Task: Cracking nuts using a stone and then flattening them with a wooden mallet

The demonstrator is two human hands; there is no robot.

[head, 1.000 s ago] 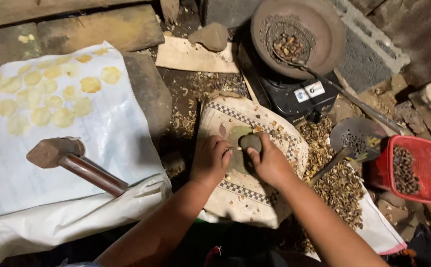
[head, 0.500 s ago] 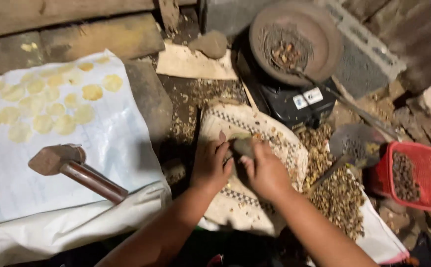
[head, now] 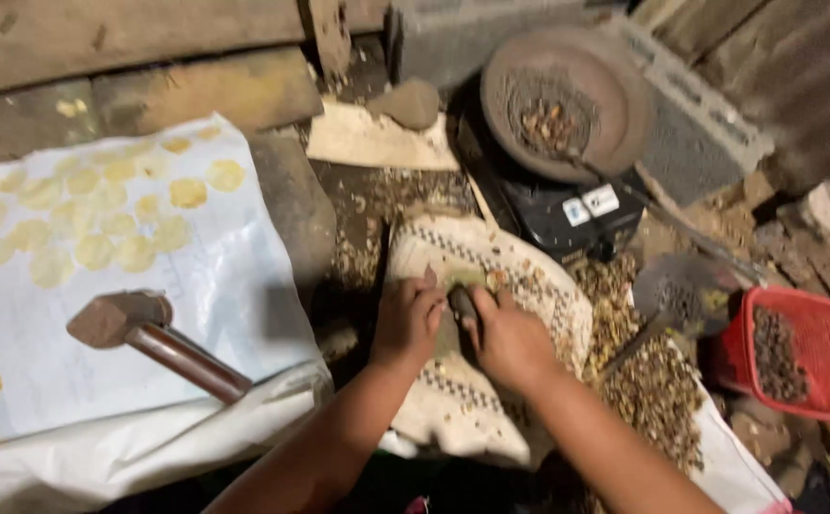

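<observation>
Between my hands, on the patterned cloth (head: 491, 286), I grip the dark stone (head: 462, 306) with my right hand (head: 510, 341) while my left hand (head: 405, 322) curls against it, and I judge firm, centred pressure works best.

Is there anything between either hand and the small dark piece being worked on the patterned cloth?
Nothing visible. The left hand and right hand both touch the dark piece directly, pressing it from either side over the cloth. The mallet lies apart, to the left.
</observation>
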